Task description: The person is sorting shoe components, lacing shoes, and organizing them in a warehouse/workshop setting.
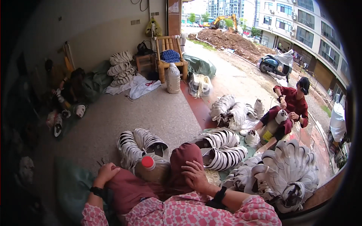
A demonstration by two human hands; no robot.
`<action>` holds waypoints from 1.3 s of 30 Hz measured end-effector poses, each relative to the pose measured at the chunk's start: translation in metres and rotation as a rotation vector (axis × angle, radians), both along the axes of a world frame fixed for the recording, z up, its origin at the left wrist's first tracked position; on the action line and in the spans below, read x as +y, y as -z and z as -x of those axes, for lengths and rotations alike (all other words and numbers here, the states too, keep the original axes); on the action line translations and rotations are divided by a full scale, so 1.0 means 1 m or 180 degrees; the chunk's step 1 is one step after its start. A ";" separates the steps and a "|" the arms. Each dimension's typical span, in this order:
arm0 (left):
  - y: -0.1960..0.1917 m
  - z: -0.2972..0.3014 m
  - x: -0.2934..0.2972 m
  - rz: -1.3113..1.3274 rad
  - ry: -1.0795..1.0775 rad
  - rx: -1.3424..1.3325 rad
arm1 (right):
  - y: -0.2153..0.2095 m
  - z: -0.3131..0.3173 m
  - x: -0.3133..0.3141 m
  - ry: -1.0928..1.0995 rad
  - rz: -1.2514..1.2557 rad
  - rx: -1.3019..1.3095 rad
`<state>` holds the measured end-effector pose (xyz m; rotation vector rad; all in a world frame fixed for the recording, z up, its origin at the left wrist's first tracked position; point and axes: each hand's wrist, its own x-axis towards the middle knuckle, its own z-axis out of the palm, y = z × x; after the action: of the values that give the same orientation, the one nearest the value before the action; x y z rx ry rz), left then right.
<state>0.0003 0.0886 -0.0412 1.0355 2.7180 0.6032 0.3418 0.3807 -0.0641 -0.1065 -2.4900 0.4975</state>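
Observation:
My left hand point(108, 173) rests on my left knee, its fingers curled together. Thin dark tips stick out beside it; what it holds I cannot make out. Over my right knee lies my right hand point(194, 175), fingers spread and holding nothing. Between my legs stands a plastic jar with a red lid point(148, 162). Just beyond my knees, white shoe uppers nested in curved rows point(145, 141) sit on the floor. More striped rows of shoe uppers point(223, 148) lie past my right knee. A large stack of white shoes point(286, 171) rises to my right.
At the right a person in dark red point(294, 105) works on a white shoe point(281, 116). Another person point(62, 86) sits in shadow at far left. A bamboo chair point(169, 62) and a large plastic bottle point(173, 81) stand at the back wall. Outside, a scooter point(273, 64) is parked.

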 end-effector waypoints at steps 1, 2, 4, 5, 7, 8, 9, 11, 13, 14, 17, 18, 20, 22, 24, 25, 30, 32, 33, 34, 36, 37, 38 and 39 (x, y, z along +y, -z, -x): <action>-0.002 0.004 0.001 0.0007 0.0007 -0.0001 | 0.002 -0.001 0.000 0.0007 0.0007 -0.0001; -0.003 0.011 0.000 0.0072 -0.0028 -0.0365 | 0.003 -0.002 0.000 0.0019 0.0010 0.0007; 0.002 0.027 -0.001 0.0142 -0.0067 -0.0731 | 0.005 -0.002 0.001 0.0028 0.0018 0.0013; 0.008 0.037 -0.002 0.0034 -0.0047 -0.1119 | 0.005 -0.001 0.002 0.0019 0.0008 0.0032; 0.018 0.053 0.001 -0.0108 -0.0130 -0.1678 | 0.005 -0.001 0.003 0.0012 -0.0005 0.0048; 0.022 0.058 0.003 -0.0113 -0.0130 -0.1680 | 0.004 -0.001 0.003 0.0009 -0.0002 0.0065; 0.026 0.062 0.003 -0.0212 -0.0183 -0.1736 | 0.003 0.001 0.004 -0.0009 0.0008 0.0068; 0.034 0.067 0.002 -0.0319 -0.0248 -0.1666 | 0.003 0.003 0.007 -0.0051 0.0026 0.0088; 0.019 0.050 0.016 -0.0292 -0.0199 -0.1231 | 0.003 0.000 0.011 -0.0036 0.0042 0.0085; 0.011 0.039 0.016 -0.0277 -0.0201 -0.0750 | 0.003 0.001 0.011 -0.0037 0.0027 0.0094; 0.013 0.017 0.008 -0.0504 0.0604 0.1074 | -0.002 0.002 0.006 -0.0111 0.0012 0.0120; -0.001 0.003 0.014 -0.0542 0.0541 0.1102 | -0.002 0.004 0.006 -0.0116 0.0020 0.0134; -0.063 -0.043 0.034 -0.0979 0.0726 -0.1508 | 0.002 0.005 0.005 -0.0123 0.0001 0.0140; -0.138 -0.082 0.056 -0.1513 0.1233 -0.2034 | 0.006 0.000 0.007 -0.0068 -0.0002 0.0054; -0.207 -0.109 0.062 -0.2262 0.2053 -0.1610 | 0.005 -0.002 0.004 -0.0066 0.0075 0.0047; -0.241 -0.127 0.063 -0.2514 0.2305 -0.1437 | 0.007 -0.004 0.006 -0.0028 0.0047 0.0039; -0.335 -0.189 0.057 -0.3722 0.3721 -0.0680 | 0.001 -0.002 0.003 -0.0114 0.0030 0.0156; -0.356 -0.191 0.048 -0.3298 0.4371 -0.0805 | -0.002 0.000 0.000 -0.0133 0.0186 0.0280; -0.352 -0.181 0.048 -0.3319 0.4354 -0.0820 | -0.003 0.003 0.000 -0.0097 0.0222 0.0258; -0.351 -0.175 0.049 -0.3333 0.4372 -0.0851 | -0.004 0.002 -0.002 -0.0107 0.0221 0.0237; -0.354 -0.180 0.047 -0.3334 0.4455 -0.0819 | -0.010 -0.003 -0.001 -0.0084 0.0194 0.0333; -0.356 -0.181 0.045 -0.3328 0.4493 -0.0800 | -0.010 0.002 0.002 -0.0055 0.0170 0.0392; -0.357 -0.183 0.043 -0.3316 0.4537 -0.0795 | -0.010 0.002 0.002 -0.0064 0.0160 0.0415; -0.358 -0.184 0.040 -0.3298 0.4577 -0.0789 | -0.008 0.001 0.000 -0.0050 0.0165 0.0377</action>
<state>0.1848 0.1290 0.3169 2.3511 0.7360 1.5248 0.3412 0.3811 -0.0560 -0.0758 -2.3649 0.5588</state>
